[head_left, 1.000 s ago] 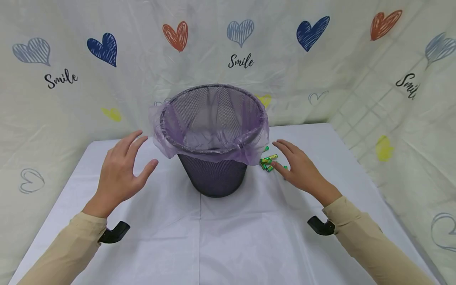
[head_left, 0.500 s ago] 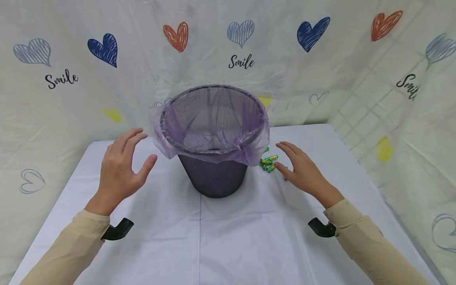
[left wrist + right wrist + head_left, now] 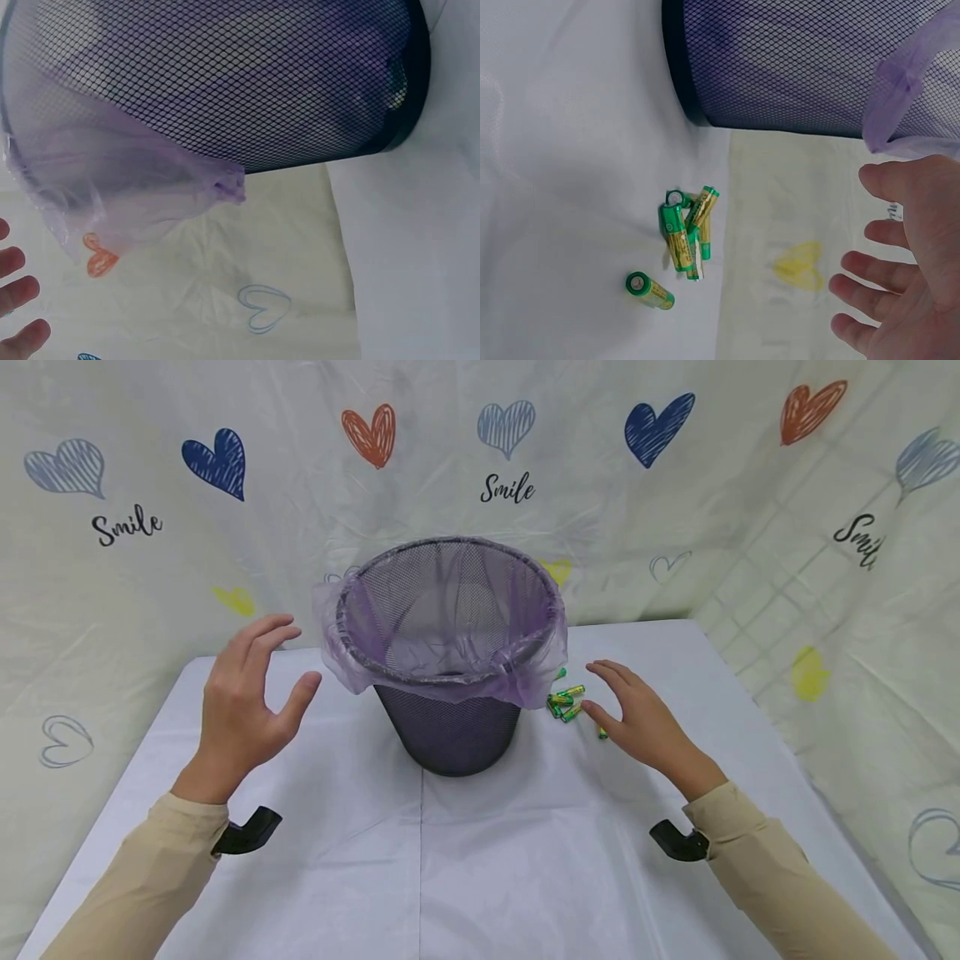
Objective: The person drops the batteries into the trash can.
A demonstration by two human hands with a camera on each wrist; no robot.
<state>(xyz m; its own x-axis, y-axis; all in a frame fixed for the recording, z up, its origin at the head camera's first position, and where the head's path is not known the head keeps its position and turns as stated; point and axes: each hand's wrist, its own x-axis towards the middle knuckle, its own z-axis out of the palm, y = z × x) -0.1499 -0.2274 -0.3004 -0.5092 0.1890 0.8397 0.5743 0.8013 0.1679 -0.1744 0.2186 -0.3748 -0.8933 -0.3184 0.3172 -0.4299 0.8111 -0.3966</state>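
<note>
Batteries lie right of the bin, apparently not yet handled; its bag looks fitted, and we flank it with left hand and right hand, fingers wide, gripping nothing.

left grip: aloft, loosely curved | right grip: aloft, loosely curved

Head view above, wrist views beside mesh bin

a makeshift booth, shown by heart-printed curtains behind and beside a white-covered table.
</note>
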